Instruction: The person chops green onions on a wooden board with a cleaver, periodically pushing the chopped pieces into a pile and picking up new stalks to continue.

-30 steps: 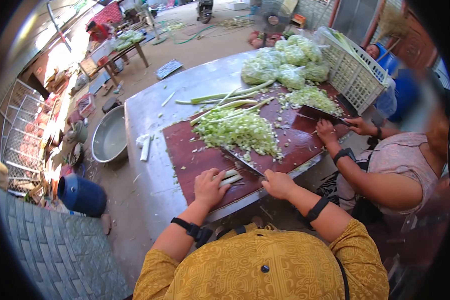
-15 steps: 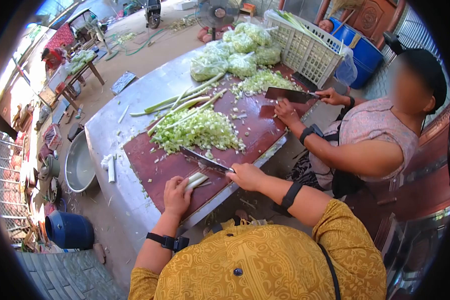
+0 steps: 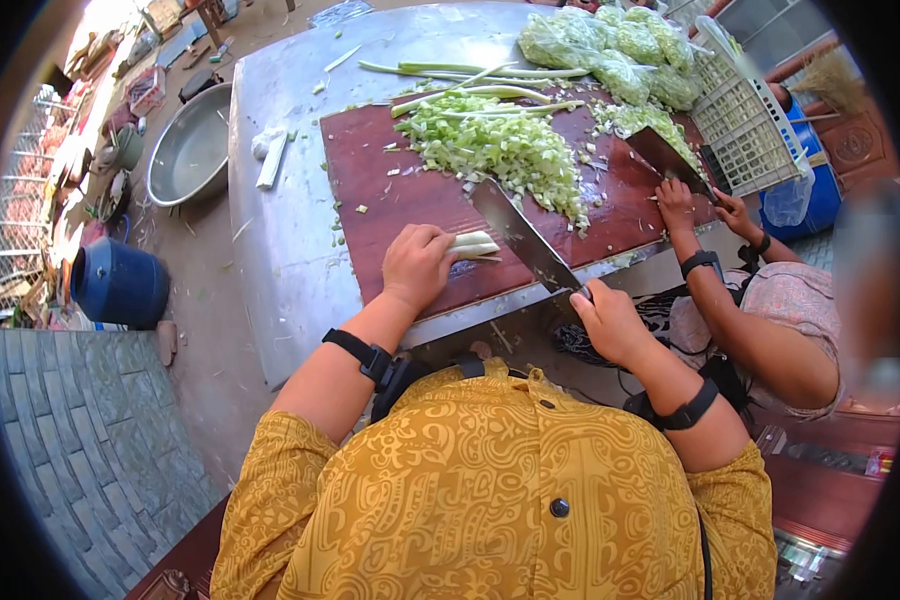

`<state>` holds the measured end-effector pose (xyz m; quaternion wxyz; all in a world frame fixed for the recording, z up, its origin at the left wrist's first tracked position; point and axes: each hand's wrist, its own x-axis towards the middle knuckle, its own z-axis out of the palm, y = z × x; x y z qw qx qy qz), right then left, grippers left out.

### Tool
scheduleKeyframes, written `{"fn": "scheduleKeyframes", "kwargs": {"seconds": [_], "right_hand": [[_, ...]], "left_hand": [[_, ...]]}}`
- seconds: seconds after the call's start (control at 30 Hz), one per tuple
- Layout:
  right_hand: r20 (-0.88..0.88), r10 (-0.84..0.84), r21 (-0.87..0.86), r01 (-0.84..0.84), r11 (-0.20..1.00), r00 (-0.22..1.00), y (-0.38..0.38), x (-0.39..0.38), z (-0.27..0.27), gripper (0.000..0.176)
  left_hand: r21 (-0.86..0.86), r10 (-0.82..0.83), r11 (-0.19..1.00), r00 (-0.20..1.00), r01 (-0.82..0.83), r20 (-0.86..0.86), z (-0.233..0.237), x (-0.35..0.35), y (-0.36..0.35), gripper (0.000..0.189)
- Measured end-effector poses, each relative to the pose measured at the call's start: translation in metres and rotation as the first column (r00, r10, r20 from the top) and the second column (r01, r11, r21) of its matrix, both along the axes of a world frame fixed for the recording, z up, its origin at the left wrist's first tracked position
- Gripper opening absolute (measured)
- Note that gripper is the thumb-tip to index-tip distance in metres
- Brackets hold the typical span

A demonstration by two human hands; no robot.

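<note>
My left hand (image 3: 417, 265) is closed on a short bundle of pale scallion stalks (image 3: 473, 244), held down on the dark red board (image 3: 370, 200) near its front edge. In my right hand (image 3: 610, 320) is the handle of a cleaver (image 3: 525, 235). Its broad blade slants up and left, just right of the cut ends of the stalks. Beyond the blade lies a heap of chopped scallions (image 3: 500, 145). Several long stalks (image 3: 490, 92) rest behind and on the heap.
A co-worker's hand (image 3: 676, 203) rests on the board at the right, beside another cleaver (image 3: 665, 155). Bags of chopped scallions (image 3: 620, 50) and a plastic crate (image 3: 735, 115) stand at the back right. A metal basin (image 3: 192, 145) and blue barrel (image 3: 120, 283) are at the left.
The view has tilted down and turned, so the table appears higher and further right. My right hand has drawn the cleaver back from the heap. My left hand still grips the stalks.
</note>
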<state>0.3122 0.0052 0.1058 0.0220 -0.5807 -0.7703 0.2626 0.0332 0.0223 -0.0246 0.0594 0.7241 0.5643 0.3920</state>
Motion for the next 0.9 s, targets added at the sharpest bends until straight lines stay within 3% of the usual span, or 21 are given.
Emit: {"fn": "scheduleKeyframes", "kwargs": {"seconds": [0.47, 0.67, 0.9], "right_hand": [[0.179, 0.054, -0.058, -0.045, 0.997, 0.982, -0.006, -0.015, 0.011, 0.033], [0.127, 0.111, 0.06, -0.119, 0.991, 0.986, 0.019, -0.027, -0.039, 0.033], [0.026, 0.019, 0.128, -0.022, 0.992, 0.999, 0.026, -0.037, -0.073, 0.032]], "left_hand": [[-0.052, -0.022, 0.998, 1.0, 0.021, -0.008, -0.003, -0.003, 0.003, 0.015], [-0.047, -0.017, 0.999, 0.999, 0.015, -0.027, 0.002, -0.003, 0.002, 0.016], [-0.019, -0.027, 0.999, 0.999, 0.026, -0.036, 0.004, -0.003, 0.001, 0.02]]}}
